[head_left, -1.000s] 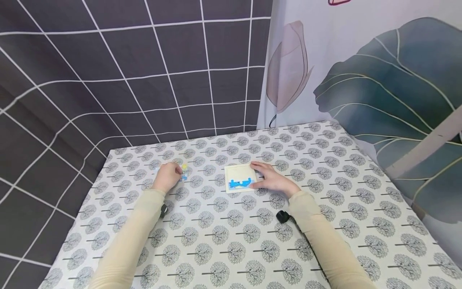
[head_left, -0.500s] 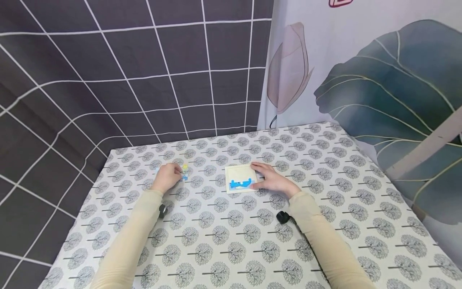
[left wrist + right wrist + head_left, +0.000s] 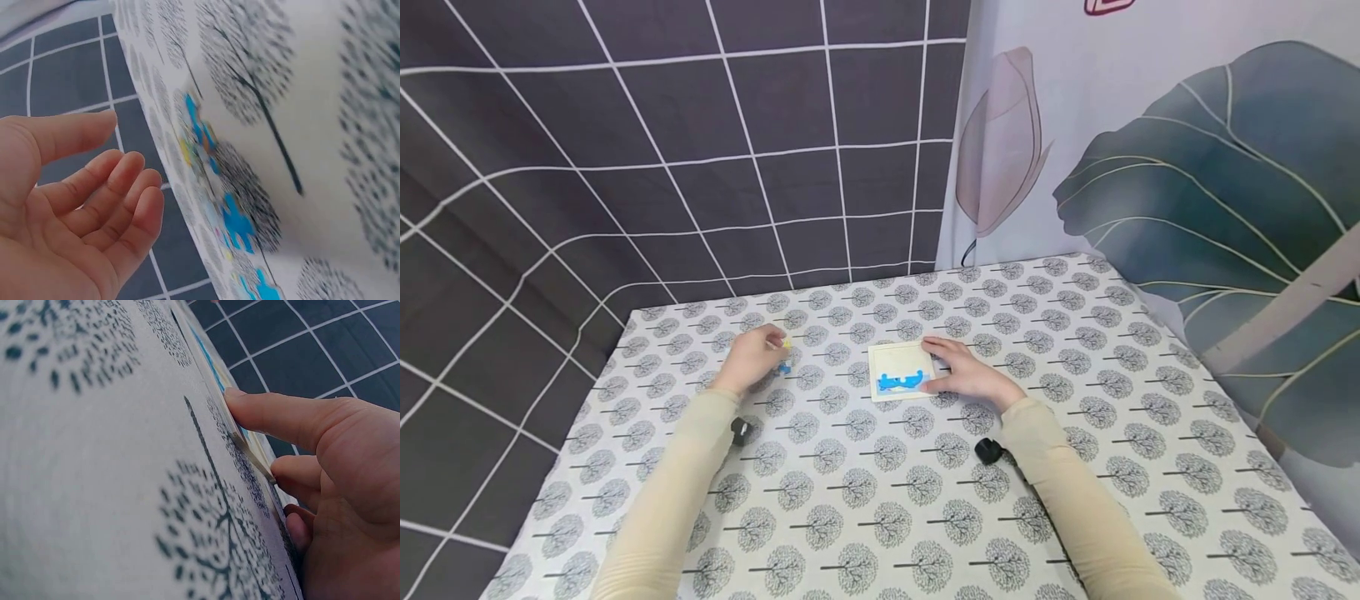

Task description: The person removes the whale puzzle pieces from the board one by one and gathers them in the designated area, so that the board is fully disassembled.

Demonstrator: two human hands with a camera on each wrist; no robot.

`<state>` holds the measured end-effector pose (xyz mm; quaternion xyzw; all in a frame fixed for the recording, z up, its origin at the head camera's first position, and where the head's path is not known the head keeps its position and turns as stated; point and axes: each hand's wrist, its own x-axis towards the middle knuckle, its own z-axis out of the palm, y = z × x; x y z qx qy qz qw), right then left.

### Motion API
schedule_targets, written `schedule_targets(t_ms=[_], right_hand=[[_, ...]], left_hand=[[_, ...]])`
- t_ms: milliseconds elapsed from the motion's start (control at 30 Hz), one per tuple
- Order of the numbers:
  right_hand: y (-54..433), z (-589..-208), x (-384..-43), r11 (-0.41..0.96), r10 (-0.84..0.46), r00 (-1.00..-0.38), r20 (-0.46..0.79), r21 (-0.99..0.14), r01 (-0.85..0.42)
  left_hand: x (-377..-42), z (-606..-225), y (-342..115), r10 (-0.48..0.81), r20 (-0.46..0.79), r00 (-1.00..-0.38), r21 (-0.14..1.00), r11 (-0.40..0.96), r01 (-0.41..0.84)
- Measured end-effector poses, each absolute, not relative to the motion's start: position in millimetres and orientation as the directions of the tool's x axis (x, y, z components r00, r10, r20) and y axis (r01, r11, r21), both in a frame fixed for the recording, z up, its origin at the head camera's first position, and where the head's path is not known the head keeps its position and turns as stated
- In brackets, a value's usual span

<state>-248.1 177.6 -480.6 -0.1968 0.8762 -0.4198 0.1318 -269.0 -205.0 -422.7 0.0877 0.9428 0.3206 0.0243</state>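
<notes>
In the head view my left hand (image 3: pixel 751 358) hovers beside a small group of loose jigsaw pieces (image 3: pixel 785 367), blue and yellow. The left wrist view shows its thumb and loosely bent fingers apart, nothing between them; blue pieces (image 3: pixel 238 224) lie on the cloth beyond. To the right lies a square, cream-coloured puzzle board (image 3: pixel 891 357) with blue pieces (image 3: pixel 901 382) along its near side. My right hand (image 3: pixel 966 375) holds that board at its right side, thumb by the near corner and fingers by the far one. In the right wrist view the board's edge (image 3: pixel 253 456) sits between thumb and fingers.
A white cloth with grey tree prints (image 3: pixel 850 500) covers the table. Behind it hangs a dark curtain with a white grid (image 3: pixel 775 125); a leaf-patterned curtain (image 3: pixel 1210 183) hangs at the right. Black straps with cameras (image 3: pixel 988 451) are on both wrists.
My left hand has risen from beside the loose pieces and shifted slightly away from me, its fingers loosening. The right hand and the puzzle board have stayed put.
</notes>
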Motion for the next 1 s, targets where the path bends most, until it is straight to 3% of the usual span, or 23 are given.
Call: schedule_targets(t_ms=[1000], right_hand=[[175.9,-480.5,-248.3,0.571,-0.438,-0.895,-0.089,-0.796,-0.2]], left_hand=[[-267.1,-428.9,-119.5,0.45,-0.03,-0.893,0.616,0.711,0.338]])
